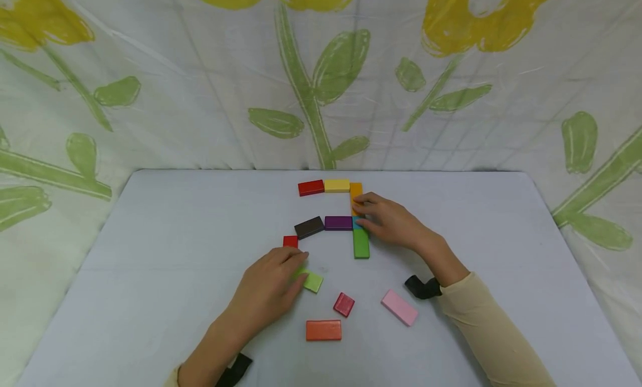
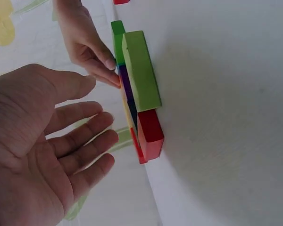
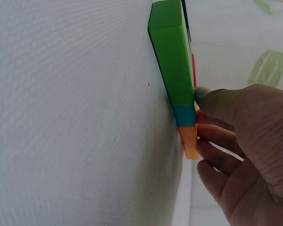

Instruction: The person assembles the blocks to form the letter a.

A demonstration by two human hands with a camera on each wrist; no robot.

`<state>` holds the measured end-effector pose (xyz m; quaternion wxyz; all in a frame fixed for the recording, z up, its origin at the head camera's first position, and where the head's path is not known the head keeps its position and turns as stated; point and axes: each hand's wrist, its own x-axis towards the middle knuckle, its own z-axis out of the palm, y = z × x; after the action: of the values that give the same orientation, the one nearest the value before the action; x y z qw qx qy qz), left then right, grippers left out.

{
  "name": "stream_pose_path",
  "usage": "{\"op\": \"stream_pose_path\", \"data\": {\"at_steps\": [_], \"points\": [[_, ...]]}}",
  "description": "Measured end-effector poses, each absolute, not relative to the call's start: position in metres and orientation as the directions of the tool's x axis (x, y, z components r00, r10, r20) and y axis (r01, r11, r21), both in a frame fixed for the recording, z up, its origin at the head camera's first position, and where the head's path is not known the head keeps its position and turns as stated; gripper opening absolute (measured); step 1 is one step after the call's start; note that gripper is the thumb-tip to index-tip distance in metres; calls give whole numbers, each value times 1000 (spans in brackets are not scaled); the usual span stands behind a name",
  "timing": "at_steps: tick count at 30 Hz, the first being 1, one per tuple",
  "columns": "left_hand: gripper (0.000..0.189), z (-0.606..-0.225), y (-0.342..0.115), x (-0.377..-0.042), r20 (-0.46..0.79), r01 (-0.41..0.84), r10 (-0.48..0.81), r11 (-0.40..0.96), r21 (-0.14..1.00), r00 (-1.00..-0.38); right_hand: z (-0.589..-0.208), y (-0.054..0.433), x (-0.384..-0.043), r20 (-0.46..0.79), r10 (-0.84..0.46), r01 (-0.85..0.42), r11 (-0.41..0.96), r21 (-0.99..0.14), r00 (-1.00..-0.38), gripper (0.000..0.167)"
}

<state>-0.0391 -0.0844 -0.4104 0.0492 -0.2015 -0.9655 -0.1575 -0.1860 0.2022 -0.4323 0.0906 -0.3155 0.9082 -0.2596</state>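
On the table my left hand (image 1: 271,281) is over a light green block (image 1: 314,281), fingers extended and loosely apart. A small red block (image 1: 290,241) shows just beyond its fingertips. The left wrist view has the palm beside the light green block (image 2: 141,70), with a gap between them. My right hand (image 1: 393,219) reaches over the column of an orange block (image 1: 356,189), a small blue block (image 1: 356,223) and a green block (image 1: 361,245). Its thumb tip lies at the blue block and its fingertips at the orange one, partly hiding both.
A red block (image 1: 311,187) and a yellow block (image 1: 336,185) run left from the orange one. Purple (image 1: 338,223) and black (image 1: 309,227) blocks lie below them. Nearer are a red cube (image 1: 344,304), an orange-red block (image 1: 323,330) and a pink block (image 1: 399,308).
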Motion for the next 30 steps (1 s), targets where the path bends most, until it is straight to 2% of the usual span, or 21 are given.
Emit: {"op": "stream_pose_path", "data": {"at_steps": [7,16,30], "points": [[44,-409,-86,-51,178,358,316,879,313,-932,-433,203,-187,7,-621,-531,664,-526,-784,45],[48,-411,-88,-58,78,286,276,900,328,-958,-434,203,-186,15,-624,-538,660,-524,-781,45],[60,-418,-90,-57,30,310,316,902,301,-948,-434,203,-187,12,-627,-541,662,-520,-779,44]]}}
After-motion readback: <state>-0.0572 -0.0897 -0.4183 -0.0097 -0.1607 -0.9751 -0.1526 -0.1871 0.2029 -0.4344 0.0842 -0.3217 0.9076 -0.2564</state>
